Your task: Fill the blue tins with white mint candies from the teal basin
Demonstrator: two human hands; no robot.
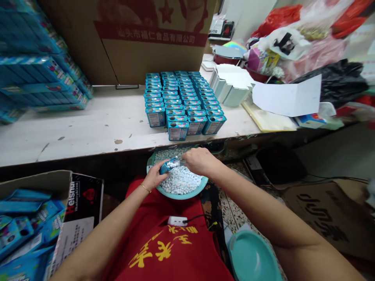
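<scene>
Teal bowl [182, 196] of white pellets [180, 182], dial centre. Left hand [155, 176], 9 o'clock, fingers closed round one small blue box [165, 168], tilted above the pellets, white pieces at its mouth. Right hand [199, 160], 2 o'clock, gripping clear scoop [182, 162] at that opening. Rows of blue boxes [190, 102], 12 o'clock, on white table [93, 130]. Open carton [84, 218], 8 o'clock
</scene>
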